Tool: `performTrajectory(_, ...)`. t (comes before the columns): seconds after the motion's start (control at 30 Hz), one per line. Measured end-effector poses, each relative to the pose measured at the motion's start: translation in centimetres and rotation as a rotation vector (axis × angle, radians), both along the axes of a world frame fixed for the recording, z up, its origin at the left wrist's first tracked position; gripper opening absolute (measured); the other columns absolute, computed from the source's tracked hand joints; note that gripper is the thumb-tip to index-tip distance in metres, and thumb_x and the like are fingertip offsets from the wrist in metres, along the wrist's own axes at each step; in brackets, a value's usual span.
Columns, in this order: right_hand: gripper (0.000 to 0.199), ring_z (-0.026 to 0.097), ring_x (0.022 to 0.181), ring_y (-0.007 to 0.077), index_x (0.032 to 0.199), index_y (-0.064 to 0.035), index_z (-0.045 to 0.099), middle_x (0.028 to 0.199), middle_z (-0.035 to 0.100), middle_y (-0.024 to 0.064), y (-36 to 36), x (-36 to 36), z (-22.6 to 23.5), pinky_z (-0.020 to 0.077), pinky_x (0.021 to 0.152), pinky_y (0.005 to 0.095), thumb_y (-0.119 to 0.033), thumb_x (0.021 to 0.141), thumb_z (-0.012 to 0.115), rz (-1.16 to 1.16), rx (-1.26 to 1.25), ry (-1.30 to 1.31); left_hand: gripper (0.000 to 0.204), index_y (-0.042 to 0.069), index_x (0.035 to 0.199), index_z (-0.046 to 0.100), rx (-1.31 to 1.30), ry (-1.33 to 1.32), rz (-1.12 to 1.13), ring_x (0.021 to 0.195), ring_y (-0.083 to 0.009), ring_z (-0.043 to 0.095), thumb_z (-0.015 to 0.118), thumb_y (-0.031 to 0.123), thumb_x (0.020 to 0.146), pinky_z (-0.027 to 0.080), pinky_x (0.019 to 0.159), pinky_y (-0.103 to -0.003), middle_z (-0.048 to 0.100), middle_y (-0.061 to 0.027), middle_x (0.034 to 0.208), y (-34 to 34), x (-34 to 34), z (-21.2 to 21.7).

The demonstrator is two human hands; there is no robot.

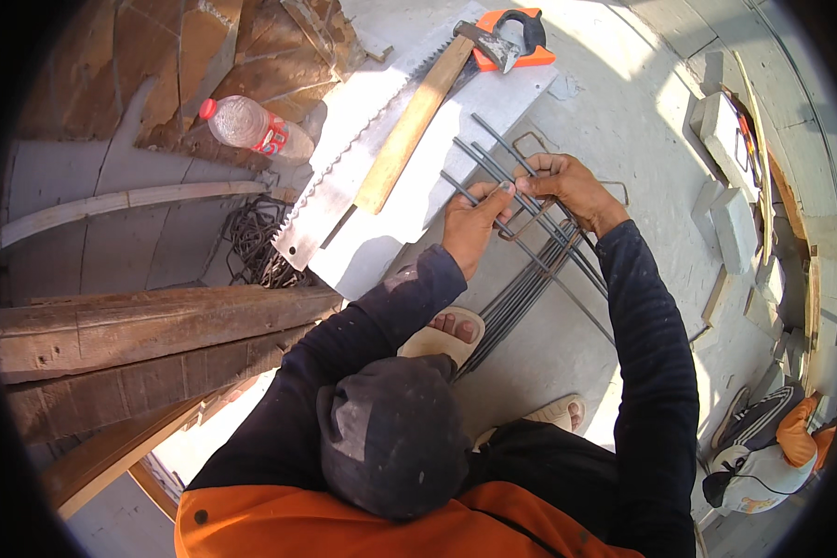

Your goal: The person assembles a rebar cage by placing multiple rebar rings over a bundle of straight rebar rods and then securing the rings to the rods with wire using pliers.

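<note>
Head view: both forearms come up from the lower edge, elbows bent, hands nearly meeting beside the right long edge of the white slab [414,223]. Left hand [471,226] angles up and right, thumb extended toward the other hand; right hand [570,192] angles up and left, wrist bent, knuckles up.

Fingers of both are closed, clamped on steel rods [495,165] around a bent wire stirrup [527,223]; which piece each one pinches, can't tell. Rods run diagonally through and under the fingers, tips up-left past them, overlapping the slab's right edge in view; contact with slab unclear.

Counts: four rod tips beyond the hands; stirrups overlap, at least two. One rod bundle [511,312] below the hands, on the floor, too overlapped to count. One handsaw [312,221], along slab's left long edge, orange-black handle [535,37] at the far right corner, blade end at the near left corner. One wooden-handled hammer [418,121] lying across the blade, head at slab's far end. One red-capped plastic bottle [256,128], left of slab. Two sandals, one on each foot.
</note>
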State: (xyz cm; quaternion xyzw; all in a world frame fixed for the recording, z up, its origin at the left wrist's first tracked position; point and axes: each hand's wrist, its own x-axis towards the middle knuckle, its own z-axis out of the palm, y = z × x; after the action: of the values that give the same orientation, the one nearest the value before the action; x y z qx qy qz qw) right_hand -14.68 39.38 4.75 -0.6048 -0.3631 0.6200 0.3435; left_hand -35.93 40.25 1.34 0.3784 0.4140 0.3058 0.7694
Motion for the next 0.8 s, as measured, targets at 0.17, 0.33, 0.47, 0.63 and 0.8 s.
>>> performTrajectory(0.17,0.024,0.064,0.084,0.0092,0.101,-0.009,0.071,0.091,0.074,0.0006,1.2,-0.7,0.7,0.0486,0.078,0.0244,-0.022,0.088,0.086,0.031,0.039,0.012,0.026,0.008,0.103,0.074,0.018,-0.024,0.006,0.079,-0.0081,0.058,0.078,0.033,0.099,0.044,0.076,-0.025,0.064,0.0023,0.085,0.2,-0.2,0.1)
performTrajectory(0.33,0.022,0.06,0.078,0.0062,0.096,-0.011,0.07,0.088,0.071,-0.0032,1.8,0.1,0.5,0.0457,0.074,0.022,-0.024,0.09,0.087,0.125,-0.014,-0.006,0.026,0.007,0.104,0.073,-0.012,-0.021,-0.007,0.079,-0.0089,0.059,0.078,0.032,0.1,0.047,0.075,-0.027,0.064,0.0016,0.084,0.1,-0.3,0.5)
performTrajectory(0.47,0.027,0.06,0.078,0.0065,0.098,-0.0097,0.074,0.089,0.071,-0.004,1.1,1.3,0.1,0.0464,0.075,0.0208,-0.034,0.095,0.084,0.157,-0.044,-0.085,0.026,0.008,0.107,0.072,-0.022,0.007,0.006,0.079,-0.0097,0.059,0.078,0.032,0.1,0.049,0.074,-0.03,0.061,0.0017,0.083,-0.4,0.6,1.5)
performTrajectory(0.63,0.054,0.064,0.088,0.0141,0.115,-0.0096,0.08,0.094,0.073,0.0018,-0.8,1.8,0.4,0.0531,0.084,0.0298,-0.06,0.095,0.076,0.149,-0.056,-0.196,0.03,0.009,0.114,0.069,-0.051,-0.005,-0.031,0.081,-0.01,0.059,0.078,0.035,0.1,0.049,0.076,-0.032,0.059,0.0022,0.084,0.5,-0.4,1.0)
performTrajectory(0.8,0.076,0.068,0.107,0.0251,0.135,-0.0085,0.072,0.114,0.076,0.0122,-5.1,3.9,0.0,0.052,0.098,0.0402,-0.062,0.083,0.087,0.186,0.048,-0.349,0.033,0.008,0.119,0.068,-0.061,0.029,-0.117,0.087,-0.0114,0.06,0.076,0.035,0.101,0.05,0.081,-0.033,0.061,0.0012,0.088,0.1,-0.2,0.9)
